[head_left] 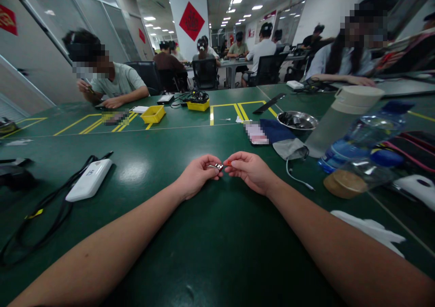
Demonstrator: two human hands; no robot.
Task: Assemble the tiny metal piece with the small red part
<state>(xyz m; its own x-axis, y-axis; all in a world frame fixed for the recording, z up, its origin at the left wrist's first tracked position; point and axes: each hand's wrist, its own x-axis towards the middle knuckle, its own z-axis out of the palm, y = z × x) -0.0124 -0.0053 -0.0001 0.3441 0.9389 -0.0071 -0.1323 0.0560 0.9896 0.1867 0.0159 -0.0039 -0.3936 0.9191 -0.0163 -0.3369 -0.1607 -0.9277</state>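
Pinched between the thumb and forefinger of our left hand (199, 176) is a small silver metal part (216, 166). Our right hand (250, 171) closes its fingertips on a tiny orange piece (229, 163). Both hands meet just above the green table (210, 234), at twelve o'clock straight ahead of us, with the two parts nearly touching. They are too small for us to tell whether they are joined.

At nine o'clock from our hands lies a white power bank (89, 180), with a black cable (41, 225) looping off toward seven o'clock. At three o'clock a cluster of containers lies tilted: a frosted bottle with a cream lid (340, 123), a clear water bottle with a blue cap (363, 139) and a jar with a cork lid (351, 177). At two o'clock we see a steel bowl (297, 120) beside a dark blue cloth (277, 130). White gloves (370, 232) lie at four o'clock. A yellow tray (152, 114) sits well away at eleven o'clock, near a seated person in a pale green shirt (118, 82). More people sit at tables farther back.
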